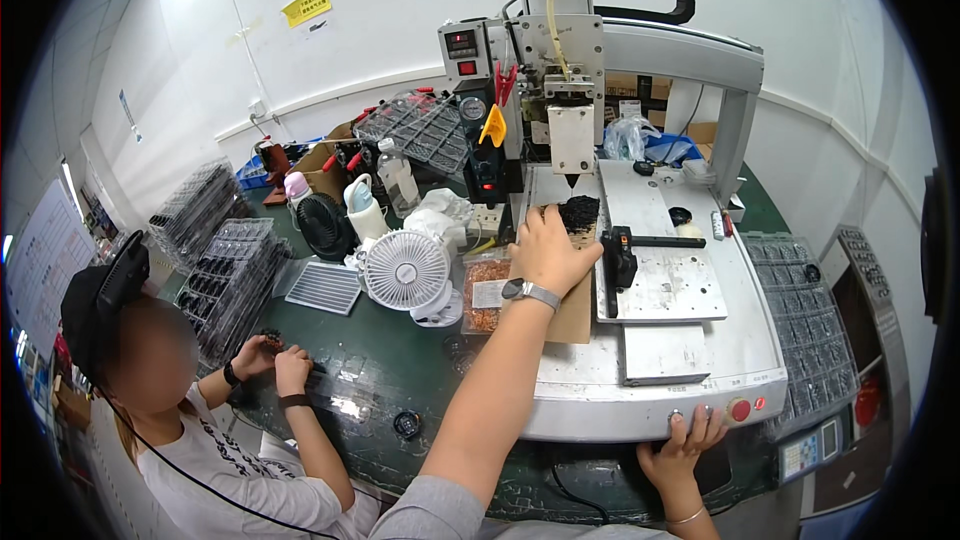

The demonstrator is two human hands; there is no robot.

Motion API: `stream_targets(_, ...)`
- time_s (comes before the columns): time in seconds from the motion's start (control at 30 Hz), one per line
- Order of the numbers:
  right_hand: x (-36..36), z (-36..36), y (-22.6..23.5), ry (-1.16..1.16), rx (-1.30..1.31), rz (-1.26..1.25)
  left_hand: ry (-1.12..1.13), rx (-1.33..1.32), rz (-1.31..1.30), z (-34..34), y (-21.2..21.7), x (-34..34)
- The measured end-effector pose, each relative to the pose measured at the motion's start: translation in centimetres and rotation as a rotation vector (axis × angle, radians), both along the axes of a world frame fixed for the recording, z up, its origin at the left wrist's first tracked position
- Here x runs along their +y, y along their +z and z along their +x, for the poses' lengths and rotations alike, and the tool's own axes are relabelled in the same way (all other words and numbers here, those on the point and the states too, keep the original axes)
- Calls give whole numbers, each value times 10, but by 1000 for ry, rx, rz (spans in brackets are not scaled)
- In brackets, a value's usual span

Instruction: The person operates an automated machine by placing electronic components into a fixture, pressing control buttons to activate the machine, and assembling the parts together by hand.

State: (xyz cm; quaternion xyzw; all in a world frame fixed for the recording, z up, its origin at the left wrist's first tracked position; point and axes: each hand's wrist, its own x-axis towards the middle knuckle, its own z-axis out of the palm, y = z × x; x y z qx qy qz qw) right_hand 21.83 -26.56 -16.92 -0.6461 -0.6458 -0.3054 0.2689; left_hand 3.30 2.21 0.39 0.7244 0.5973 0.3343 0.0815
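My left hand, with a wristwatch on its wrist, reaches forward over a piece of cardboard on the white machine base. Its thumb is spread from its bent fingers. Some fingertips are hidden beside a heap of black strands, under the pointed nozzle. My right hand, with a thin bracelet, rests at the machine's front edge. Its fingers are apart and lie on the metal buttons, left of a red round button. It holds nothing that I can see.
To the right of my left hand stands a metal work plate with a black clamp. A co-worker handles a small dark part at the left. Nearby are a white fan, stacked clear trays and a bag of orange-brown grains.
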Motion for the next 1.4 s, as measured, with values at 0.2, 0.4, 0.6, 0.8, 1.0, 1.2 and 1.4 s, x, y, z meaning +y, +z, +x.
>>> stream_targets(0.2, 0, 1, 0, 5, -8, 6, -8, 0, 2, 0, 1, -1)
stream_targets(0.4, 1, 1, 0, 5, -7, 3, -17, -5, 4, 0, 2, -1)
stream_targets(0.6, 4, 3, 0, 5, -3, 5, -13, -17, -6, 0, 6, -1)
stream_targets(0.8, -17, 11, 13, 90, 77, -86, 4, -68, -12, -3, 7, -3)
stream_targets(1.0, -45, 62, 43, -384, 279, -40, 51, -139, 24, -10, 9, -1)
stream_targets(1.2, -51, 85, 43, -285, 226, -149, 127, -103, 55, -18, 8, 6)
stream_targets(1.4, -50, 105, 102, -260, 201, -77, -16, 155, -1, 2, -4, 4)
